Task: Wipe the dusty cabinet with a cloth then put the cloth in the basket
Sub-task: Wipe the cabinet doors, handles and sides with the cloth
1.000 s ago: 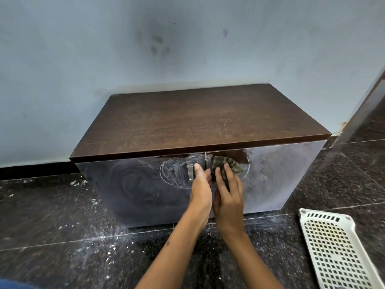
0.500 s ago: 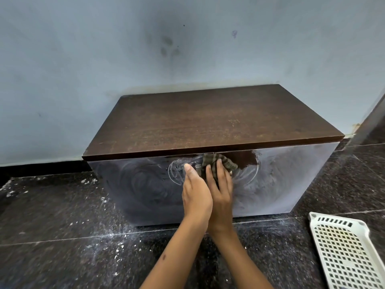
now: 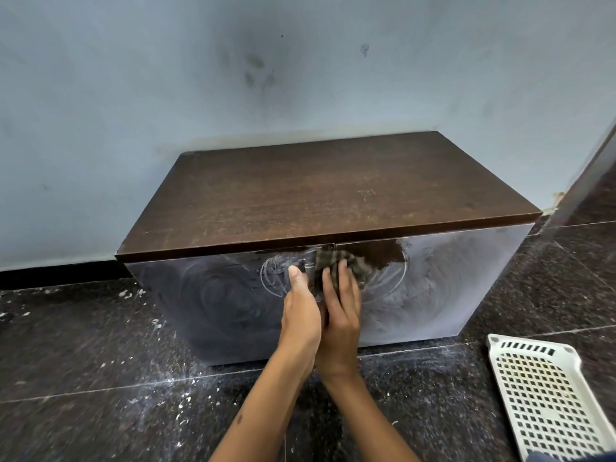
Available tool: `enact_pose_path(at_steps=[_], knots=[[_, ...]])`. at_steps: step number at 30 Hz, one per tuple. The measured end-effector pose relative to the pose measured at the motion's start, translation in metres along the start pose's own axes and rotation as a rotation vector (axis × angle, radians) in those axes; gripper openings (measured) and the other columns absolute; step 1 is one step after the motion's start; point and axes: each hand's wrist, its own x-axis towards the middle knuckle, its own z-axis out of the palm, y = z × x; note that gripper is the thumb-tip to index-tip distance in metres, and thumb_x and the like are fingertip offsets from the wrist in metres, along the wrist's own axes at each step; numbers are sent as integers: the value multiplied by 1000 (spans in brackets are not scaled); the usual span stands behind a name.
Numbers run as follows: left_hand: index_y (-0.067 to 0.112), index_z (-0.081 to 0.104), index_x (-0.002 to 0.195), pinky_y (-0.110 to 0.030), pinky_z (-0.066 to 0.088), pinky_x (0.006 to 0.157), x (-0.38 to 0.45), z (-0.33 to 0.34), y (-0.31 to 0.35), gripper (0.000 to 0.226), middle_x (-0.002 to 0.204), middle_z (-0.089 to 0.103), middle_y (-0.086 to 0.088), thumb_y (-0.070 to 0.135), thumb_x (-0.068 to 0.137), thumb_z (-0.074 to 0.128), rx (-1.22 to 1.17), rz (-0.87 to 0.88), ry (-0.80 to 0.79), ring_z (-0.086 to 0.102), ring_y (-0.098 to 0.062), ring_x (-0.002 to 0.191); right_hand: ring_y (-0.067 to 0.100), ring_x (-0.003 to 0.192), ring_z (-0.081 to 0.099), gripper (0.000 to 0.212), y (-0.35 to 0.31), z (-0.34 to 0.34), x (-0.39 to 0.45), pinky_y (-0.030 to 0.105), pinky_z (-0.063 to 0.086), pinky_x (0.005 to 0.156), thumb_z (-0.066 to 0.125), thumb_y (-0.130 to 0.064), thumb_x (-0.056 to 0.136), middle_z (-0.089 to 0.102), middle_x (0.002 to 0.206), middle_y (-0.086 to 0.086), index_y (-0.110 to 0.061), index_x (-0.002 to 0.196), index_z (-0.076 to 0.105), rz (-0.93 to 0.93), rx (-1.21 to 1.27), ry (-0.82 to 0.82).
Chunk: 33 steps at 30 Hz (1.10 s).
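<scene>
A low cabinet (image 3: 333, 195) with a dark wooden top stands against the wall; its glossy front doors are coated in smeared white dust. A dark checked cloth (image 3: 328, 261) is pressed against the top middle of the front, where the two doors meet. My right hand (image 3: 343, 311) lies flat on the cloth, fingers pointing up. My left hand (image 3: 300, 311) rests beside it on the left door, fingers together, over the small door handle. A wiped dark patch shows just right of the cloth. A white perforated plastic basket (image 3: 546, 398) lies on the floor at the lower right.
The floor (image 3: 100, 395) is dark polished stone, speckled with white dust and crumbs. A pale blue wall (image 3: 300, 78) with dark smudges rises behind the cabinet. A dark door frame (image 3: 593, 175) edge runs down at the far right.
My right hand has slid the cloth leftward along the top of the doors to the centre seam. My left hand stays by the handle. The view has shifted slightly left.
</scene>
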Motion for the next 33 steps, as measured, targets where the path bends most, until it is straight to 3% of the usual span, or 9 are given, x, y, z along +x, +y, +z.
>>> enact_pose_path(at_steps=[3,5,8,10,13,18,26,29,33], knots=[[16,37,144,-35,18,117,1,1,2,68,150,35,0,59,95,15,18,-12,15,31,-16,139,17,142,15,58,11,1,-27,37,17,116,58,-5,92,19,153,-11,-22,142,34,245,40,-132],[17,34,145,-37,16,118,-1,2,4,70,152,31,0,60,94,13,30,-27,14,29,-17,140,15,141,19,46,12,-3,-35,34,20,116,50,-5,95,21,150,-11,-16,139,40,448,75,-159],[17,32,146,-38,15,118,-2,3,9,70,154,29,-1,60,95,12,24,-39,14,27,-18,141,21,133,41,40,3,-12,-25,31,33,110,46,-5,96,41,146,4,-9,135,48,885,201,5],[16,29,148,-37,15,116,-4,5,14,69,154,28,-1,58,96,12,-1,-36,23,27,-18,141,22,115,57,38,-18,-17,-7,35,47,97,48,-5,96,57,132,8,-14,133,51,1132,463,137],[16,32,146,-36,16,115,-5,7,26,67,152,32,-1,57,97,12,-27,-12,53,29,-18,140,23,92,66,36,-48,-24,26,36,55,79,49,-3,95,67,108,10,-17,127,58,1315,912,235],[15,38,142,-35,19,113,-12,7,44,64,149,37,-1,54,98,14,-70,54,89,33,-17,138,28,107,63,32,-64,-38,53,46,48,98,50,-4,95,65,116,16,-8,126,58,1282,1146,242],[15,40,141,-35,17,115,-18,7,42,65,148,40,1,55,97,13,-28,92,69,33,-15,138,16,97,63,37,-57,-25,28,37,51,92,49,-6,96,65,114,3,-17,131,55,1248,915,240],[11,44,138,-30,22,113,-13,7,37,66,143,46,-2,53,98,13,-18,92,43,39,-14,134,14,113,59,39,-57,-25,32,38,47,101,50,-11,96,60,127,0,-19,135,51,1101,877,201],[10,46,136,-26,26,107,-13,12,32,66,140,49,-3,52,98,13,10,92,-7,42,-14,132,2,131,38,37,-43,-22,7,12,36,100,50,-12,97,46,140,-12,-21,132,52,938,714,123]])
